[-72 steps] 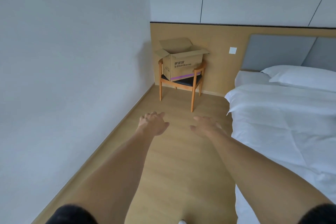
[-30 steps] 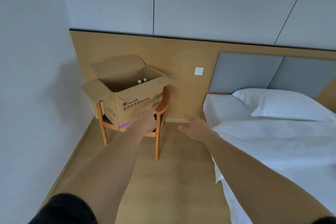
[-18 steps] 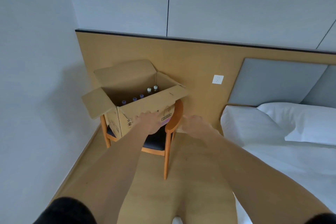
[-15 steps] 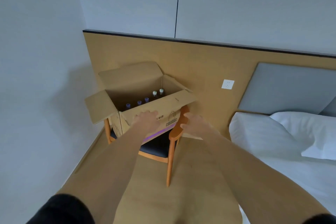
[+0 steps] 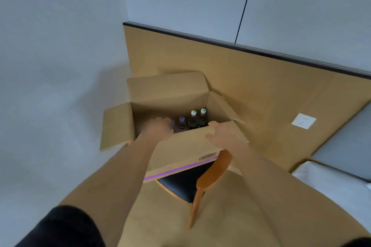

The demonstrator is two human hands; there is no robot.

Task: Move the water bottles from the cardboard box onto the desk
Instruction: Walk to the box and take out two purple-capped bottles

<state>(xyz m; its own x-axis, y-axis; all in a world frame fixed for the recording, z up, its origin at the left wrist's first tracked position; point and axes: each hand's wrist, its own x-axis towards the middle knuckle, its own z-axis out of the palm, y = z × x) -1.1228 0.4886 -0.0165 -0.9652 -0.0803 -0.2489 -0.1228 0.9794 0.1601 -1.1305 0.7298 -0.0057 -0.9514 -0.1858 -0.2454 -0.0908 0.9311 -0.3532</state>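
Your two arms are bare from the hands back to the upper arm, with no watch, ring or glove showing on the left hand (image 5: 158, 130) or right hand (image 5: 225, 136). Short black sleeves (image 5: 60, 228) show at 7 and 5 o'clock in the frame.

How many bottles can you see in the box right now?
3 clearly: two white-capped bottles side by side at the box's right, one purple-capped left of them. A fourth may sit behind the left hand; others could be hidden.

Open box top (image 5: 170, 106) (flaps spread wide)
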